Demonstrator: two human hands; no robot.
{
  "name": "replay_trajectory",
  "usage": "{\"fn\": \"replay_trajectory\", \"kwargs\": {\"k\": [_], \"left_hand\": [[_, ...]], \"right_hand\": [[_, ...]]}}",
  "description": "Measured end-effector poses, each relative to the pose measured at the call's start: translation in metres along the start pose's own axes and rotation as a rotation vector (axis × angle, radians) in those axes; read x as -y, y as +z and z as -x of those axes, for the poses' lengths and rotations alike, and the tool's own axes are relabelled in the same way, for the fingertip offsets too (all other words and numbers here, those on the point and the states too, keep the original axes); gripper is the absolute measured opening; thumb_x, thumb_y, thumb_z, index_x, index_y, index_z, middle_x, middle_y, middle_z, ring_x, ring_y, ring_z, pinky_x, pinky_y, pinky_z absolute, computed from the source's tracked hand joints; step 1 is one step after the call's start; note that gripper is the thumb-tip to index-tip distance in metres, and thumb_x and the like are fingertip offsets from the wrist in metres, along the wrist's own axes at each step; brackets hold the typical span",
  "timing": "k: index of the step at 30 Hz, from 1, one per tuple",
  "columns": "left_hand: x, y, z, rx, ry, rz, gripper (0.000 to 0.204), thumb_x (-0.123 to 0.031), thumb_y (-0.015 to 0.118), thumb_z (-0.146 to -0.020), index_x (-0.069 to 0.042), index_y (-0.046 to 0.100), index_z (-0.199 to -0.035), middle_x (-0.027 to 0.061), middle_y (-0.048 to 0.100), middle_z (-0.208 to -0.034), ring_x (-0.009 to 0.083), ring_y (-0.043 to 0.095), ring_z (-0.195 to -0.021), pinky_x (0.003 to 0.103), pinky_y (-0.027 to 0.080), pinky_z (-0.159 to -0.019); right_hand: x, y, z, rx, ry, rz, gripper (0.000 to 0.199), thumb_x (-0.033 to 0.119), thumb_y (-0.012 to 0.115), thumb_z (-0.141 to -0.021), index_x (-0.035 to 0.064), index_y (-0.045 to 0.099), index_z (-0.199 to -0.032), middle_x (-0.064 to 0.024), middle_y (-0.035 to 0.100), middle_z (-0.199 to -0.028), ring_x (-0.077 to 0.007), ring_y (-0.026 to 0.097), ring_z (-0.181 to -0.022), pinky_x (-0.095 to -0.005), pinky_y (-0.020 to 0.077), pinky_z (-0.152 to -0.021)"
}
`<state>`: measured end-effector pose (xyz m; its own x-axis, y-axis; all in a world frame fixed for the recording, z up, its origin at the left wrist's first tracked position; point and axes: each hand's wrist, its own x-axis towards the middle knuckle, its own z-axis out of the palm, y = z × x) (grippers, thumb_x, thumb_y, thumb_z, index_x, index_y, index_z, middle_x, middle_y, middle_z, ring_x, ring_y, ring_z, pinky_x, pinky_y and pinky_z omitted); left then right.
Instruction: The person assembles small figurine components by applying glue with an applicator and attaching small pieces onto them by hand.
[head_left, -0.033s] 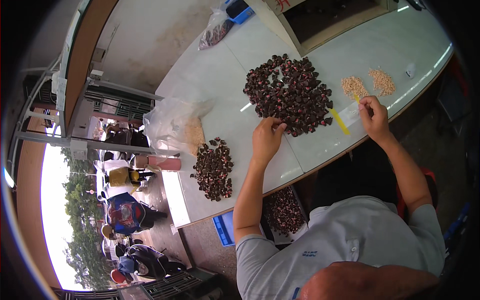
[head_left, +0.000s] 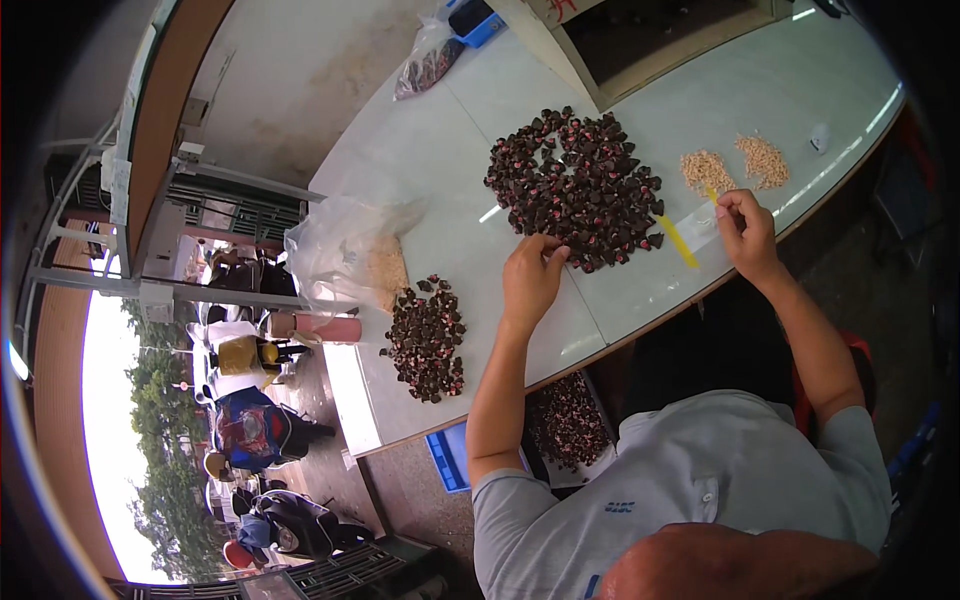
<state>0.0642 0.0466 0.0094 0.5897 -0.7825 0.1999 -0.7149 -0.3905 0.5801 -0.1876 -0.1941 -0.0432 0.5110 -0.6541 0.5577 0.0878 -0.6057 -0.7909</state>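
Bag end: the crumpled clear plastic bag, with pale beige bits at its mouth, lies just beside the smaller heap of dark, pink-flecked angular pieces; if the bag slumped, the two could mix.
Near edge: that smaller heap sits close to the border of the smooth, pale grey-green tabletop; a sweep of the left forearm, which crosses the border nearby, could push pieces to the floor.
Left grip: the left hand is at the lower-left fringe of the large mound of dark, pink-flecked angular pieces; thumb and forefinger are drawn close together, but whether a piece is clamped between them I cannot tell. A loose pinch could drop one.
Mound: it spreads across the middle of the tabletop, low and loose; a knuckle nudge could scatter its rim toward the flat, bright yellow strip.
Right grip: the right hand has its thumb and forefinger close together beside a small yellow tip; I cannot tell whether they pinch it.
Pale heaps: the left heap of fine beige granules lies just beyond those fingertips, near the right heap of fine beige granules; a brushing finger could blur the narrow gap.
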Motion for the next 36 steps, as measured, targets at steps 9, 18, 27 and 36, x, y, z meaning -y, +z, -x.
{"fn": "replay_trajectory", "kwargs": {"k": [9, 18, 27, 36], "left_hand": [[0.012, -0.024, 0.023, 0.116, -0.423, 0.804, 0.016, -0.016, 0.060, -0.099, -0.002, 0.060, -0.108, 0.0112, 0.070, -0.104, 0.0106, 0.063, -0.077, 0.021, 0.046, -0.061], [-0.024, 0.004, 0.037, 0.359, -0.547, 1.182, 0.024, -0.007, 0.061, -0.097, 0.002, 0.058, -0.120, 0.0165, 0.068, -0.113, 0.0181, 0.070, -0.090, 0.022, 0.058, -0.075], [-0.071, 0.032, 0.006, 0.681, -0.397, 1.000, 0.030, -0.006, 0.064, -0.095, 0.002, 0.059, -0.124, 0.0125, 0.068, -0.115, 0.0190, 0.069, -0.096, 0.027, 0.054, -0.080], [-0.053, 0.056, 0.008, 0.770, -0.261, 1.045, 0.026, -0.006, 0.066, -0.095, 0.001, 0.063, -0.120, 0.0135, 0.068, -0.119, 0.0188, 0.069, -0.096, 0.029, 0.054, -0.081]], "right_hand": [[0.000, -0.001, -0.001, -0.002, -0.029, -0.009, 0.007, 0.002, 0.062, -0.093, 0.0011, 0.055, -0.097, 0.0007, 0.051, -0.064, -0.0042, 0.044, -0.055, -0.0221, 0.0348, -0.049], [0.005, -0.006, -0.001, -0.027, 0.071, -0.132, 0.005, 0.003, 0.060, -0.094, 0.0007, 0.057, -0.097, 0.0011, 0.056, -0.073, -0.0039, 0.049, -0.064, -0.0219, 0.0386, -0.055], [-0.005, -0.077, -0.003, -0.073, 0.244, 0.120, 0.006, 0.006, 0.059, -0.095, 0.0008, 0.062, -0.097, 0.0014, 0.057, -0.070, -0.0051, 0.048, -0.061, -0.0233, 0.0389, -0.055], [0.004, -0.062, -0.024, 0.214, 0.100, 0.567, 0.005, 0.008, 0.064, -0.085, 0.0049, 0.062, -0.088, -0.0111, 0.066, -0.069, -0.0293, 0.067, -0.065, -0.0395, 0.0505, -0.060]]}}
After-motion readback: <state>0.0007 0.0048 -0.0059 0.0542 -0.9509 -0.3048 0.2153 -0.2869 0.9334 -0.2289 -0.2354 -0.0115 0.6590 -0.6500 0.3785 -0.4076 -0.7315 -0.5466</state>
